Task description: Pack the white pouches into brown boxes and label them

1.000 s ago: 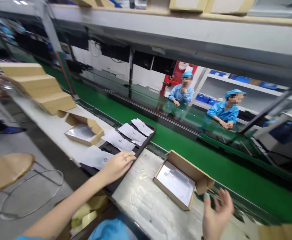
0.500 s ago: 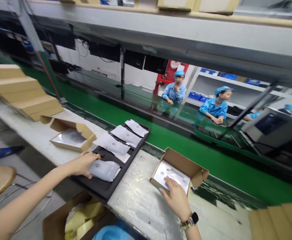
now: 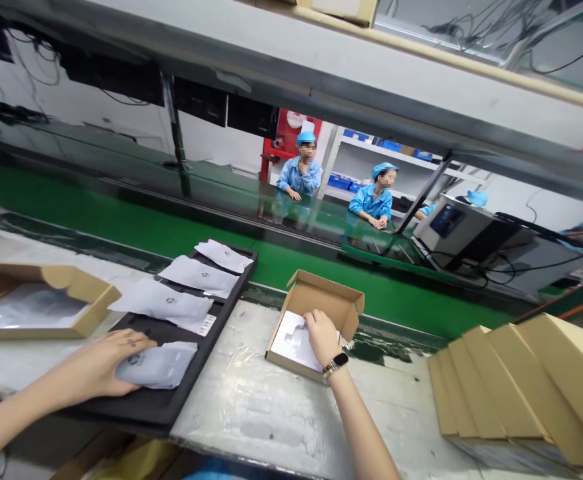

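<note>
While left hand is clasping the near grey pouch on the black tray, I'm favouring light, even pressure; right hand is sitting over the white insert inside the open carton, can't tell if gripping.

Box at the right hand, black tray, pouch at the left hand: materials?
Box: likely cardboard; matte brown, folded flaps.
Black tray: foam or plastic, can't tell which; dull, even black.
Pouch: probably plastic film; greyish, creased, slight sheen.
</note>
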Action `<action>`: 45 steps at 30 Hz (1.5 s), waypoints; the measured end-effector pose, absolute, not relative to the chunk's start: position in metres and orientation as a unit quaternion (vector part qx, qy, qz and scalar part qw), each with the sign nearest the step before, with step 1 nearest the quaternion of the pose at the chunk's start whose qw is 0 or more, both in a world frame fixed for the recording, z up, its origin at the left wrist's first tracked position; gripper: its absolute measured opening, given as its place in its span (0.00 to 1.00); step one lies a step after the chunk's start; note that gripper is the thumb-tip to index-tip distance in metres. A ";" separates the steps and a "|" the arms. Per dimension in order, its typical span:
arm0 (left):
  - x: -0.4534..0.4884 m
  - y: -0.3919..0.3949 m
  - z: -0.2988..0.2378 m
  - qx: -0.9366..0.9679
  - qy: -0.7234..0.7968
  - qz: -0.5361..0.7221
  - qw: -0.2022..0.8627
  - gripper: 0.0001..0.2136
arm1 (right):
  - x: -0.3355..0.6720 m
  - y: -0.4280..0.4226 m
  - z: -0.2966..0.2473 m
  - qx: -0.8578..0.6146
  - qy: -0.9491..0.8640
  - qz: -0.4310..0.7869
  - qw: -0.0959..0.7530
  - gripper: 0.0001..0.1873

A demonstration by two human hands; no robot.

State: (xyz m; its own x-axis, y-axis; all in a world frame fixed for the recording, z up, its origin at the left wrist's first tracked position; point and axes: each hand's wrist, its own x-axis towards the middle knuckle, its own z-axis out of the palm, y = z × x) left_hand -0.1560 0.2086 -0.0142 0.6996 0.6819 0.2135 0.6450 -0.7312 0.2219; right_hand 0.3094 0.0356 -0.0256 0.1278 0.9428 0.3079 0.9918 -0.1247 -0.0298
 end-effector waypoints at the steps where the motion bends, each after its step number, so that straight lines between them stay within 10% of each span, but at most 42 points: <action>1: -0.161 0.213 -0.012 0.934 0.333 0.109 0.071 0.21 | 0.310 0.037 -0.025 -0.741 -0.654 -0.108 0.106 0.13; 13: -0.099 0.165 0.061 0.949 0.266 0.168 0.007 0.27 | 0.304 0.013 -0.007 -0.745 -0.645 -0.013 0.169 0.16; 20: 0.036 0.074 0.055 0.946 0.085 0.106 0.294 0.20 | 0.241 -0.057 0.000 -0.582 -0.676 0.259 0.369 0.35; 25: 0.066 0.054 0.050 0.892 0.083 0.141 0.421 0.20 | 0.217 -0.086 -0.071 -0.597 -0.474 0.298 0.575 0.20; 30: 0.078 0.032 -0.010 0.765 0.246 0.291 0.518 0.49 | 0.216 -0.099 -0.114 -0.626 -0.352 0.271 0.641 0.26; 34: 0.105 0.014 -0.063 0.644 0.236 0.275 0.674 0.26 | 0.213 -0.101 -0.106 -0.622 -0.356 0.280 0.639 0.31; 40: 0.116 0.024 -0.088 0.627 0.252 0.332 0.658 0.36 | 0.220 -0.096 -0.086 -0.559 -0.353 0.279 0.696 0.21; 45: 0.123 0.011 -0.093 0.633 0.315 0.405 0.580 0.26 | 0.214 -0.091 -0.087 -0.535 -0.290 0.264 0.748 0.16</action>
